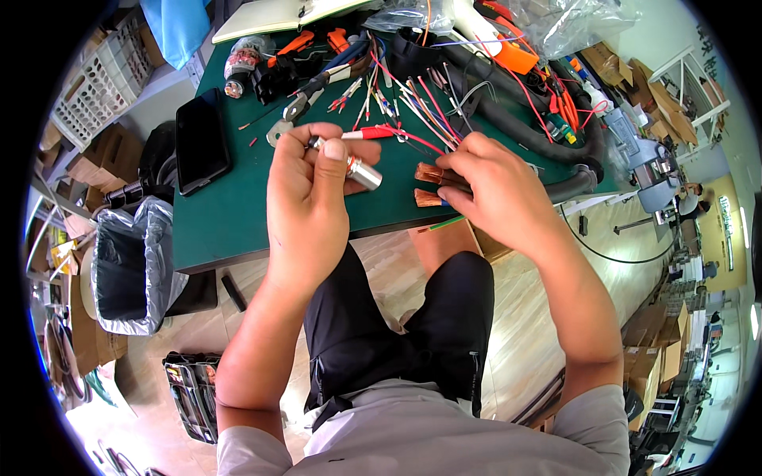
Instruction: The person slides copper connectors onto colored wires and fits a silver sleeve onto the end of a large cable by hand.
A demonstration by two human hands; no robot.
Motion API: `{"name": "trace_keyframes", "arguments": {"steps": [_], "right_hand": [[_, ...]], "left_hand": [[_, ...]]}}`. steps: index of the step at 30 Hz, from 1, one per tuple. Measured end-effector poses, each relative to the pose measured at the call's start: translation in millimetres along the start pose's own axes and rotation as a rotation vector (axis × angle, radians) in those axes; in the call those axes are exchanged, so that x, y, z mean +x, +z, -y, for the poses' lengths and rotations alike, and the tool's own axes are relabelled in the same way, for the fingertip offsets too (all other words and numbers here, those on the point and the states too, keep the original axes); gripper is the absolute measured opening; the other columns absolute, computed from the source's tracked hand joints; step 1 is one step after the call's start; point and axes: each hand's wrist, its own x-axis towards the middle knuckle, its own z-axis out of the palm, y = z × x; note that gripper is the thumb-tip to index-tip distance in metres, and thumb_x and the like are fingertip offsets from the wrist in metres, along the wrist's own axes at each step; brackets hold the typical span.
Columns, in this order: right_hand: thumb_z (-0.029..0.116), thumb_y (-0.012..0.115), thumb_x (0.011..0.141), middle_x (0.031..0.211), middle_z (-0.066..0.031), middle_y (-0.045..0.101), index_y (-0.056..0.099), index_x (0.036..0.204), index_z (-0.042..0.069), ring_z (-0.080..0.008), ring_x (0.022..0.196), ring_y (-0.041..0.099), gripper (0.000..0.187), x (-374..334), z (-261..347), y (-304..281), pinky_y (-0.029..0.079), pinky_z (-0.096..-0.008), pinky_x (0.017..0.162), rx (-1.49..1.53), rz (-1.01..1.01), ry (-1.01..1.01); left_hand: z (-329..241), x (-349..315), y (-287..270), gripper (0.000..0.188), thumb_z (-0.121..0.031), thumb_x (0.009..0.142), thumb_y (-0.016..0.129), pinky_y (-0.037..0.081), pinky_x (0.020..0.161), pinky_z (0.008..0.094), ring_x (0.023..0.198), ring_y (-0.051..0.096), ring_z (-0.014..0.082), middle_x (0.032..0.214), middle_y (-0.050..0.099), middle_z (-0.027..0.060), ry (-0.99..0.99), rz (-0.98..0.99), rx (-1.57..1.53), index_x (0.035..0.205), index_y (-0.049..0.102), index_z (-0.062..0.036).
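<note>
The left hand point(308, 194) clasps a silver metal cylinder point(365, 174), fingers curled; the right hand point(506, 190) apparently pinches a thick copper-ended cable point(430, 172).

Looks bright, with glowing long white strip lights point(754, 321) near the right rim. Glares off the glossy pale-beige floor point(508, 333), glints on the short silver metal cylinder point(366, 174), and washes out around the clear crumpled plastic bag point(571, 28). Bends and stretches toward a black curved border, with blue-violet fringing at left. Reads sharp at centre, softer at far right.
</note>
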Motion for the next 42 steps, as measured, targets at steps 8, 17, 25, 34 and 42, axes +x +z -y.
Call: {"name": "trace_keyframes", "arguments": {"steps": [8, 17, 25, 34, 42], "right_hand": [[0.019, 0.08, 0.081, 0.095, -0.0071, 0.056, 0.066, 0.093, 0.007, -0.028, 0.095, 0.06, 0.022, -19, -11, -21, 0.052, -0.0407, 0.079, -0.075, 0.091, -0.097], [0.014, 0.081, 0.078, 0.098, -0.0063, 0.058, 0.068, 0.1, 0.006, -0.0274, 0.091, 0.058, 0.026, -40, -12, -3, 0.05, -0.0391, 0.081, -0.065, -0.096, -0.146], [0.012, 0.079, 0.08, 0.1, -0.0062, 0.058, 0.069, 0.106, 0.006, -0.0264, 0.091, 0.057, 0.029, -51, -22, 13, 0.05, -0.038, 0.08, -0.084, -0.182, -0.2], [0.013, 0.077, 0.081, 0.092, -0.0054, 0.055, 0.067, 0.096, 0.006, -0.0251, 0.087, 0.054, 0.019, -44, -21, 17, 0.049, -0.0377, 0.078, -0.079, -0.207, -0.188], [0.014, 0.075, 0.081, 0.087, -0.0061, 0.054, 0.064, 0.086, 0.005, -0.0239, 0.088, 0.054, 0.015, -36, -26, 20, 0.049, -0.0364, 0.078, -0.178, -0.179, -0.274]], "left_hand": [[-4, -36, -10, 0.02, -0.016, 0.11, 0.042, 0.053, 0.072, 0.0287, 0.082, 0.067, 0.0182, 0.088, 0.062, 0.0091, -0.109, 0.006, -0.095, 0.118, 0.048, 0.0015], [8, -94, 2, 0.018, -0.014, 0.105, 0.054, 0.042, 0.06, 0.0219, 0.064, 0.054, 0.0081, 0.078, 0.056, 0.0022, -0.354, 0.067, -0.04, 0.116, 0.05, 0.0001], [38, -95, 41, 0.035, -0.015, 0.098, 0.071, 0.042, 0.055, 0.0212, 0.062, 0.051, 0.0057, 0.087, 0.055, 0.0008, -0.577, 0.007, -0.158, 0.122, 0.054, 0.0039], [51, -84, 85, 0.027, -0.024, 0.098, 0.072, 0.043, 0.052, 0.0216, 0.057, 0.053, 0.0064, 0.091, 0.069, 0.0079, -0.503, -0.205, -0.345, 0.104, 0.059, -0.0012], [57, -93, 89, 0.023, -0.022, 0.099, 0.071, 0.043, 0.051, 0.0219, 0.053, 0.052, 0.0064, 0.09, 0.069, 0.0068, -0.504, -0.238, -0.388, 0.099, 0.057, -0.0029]]}}
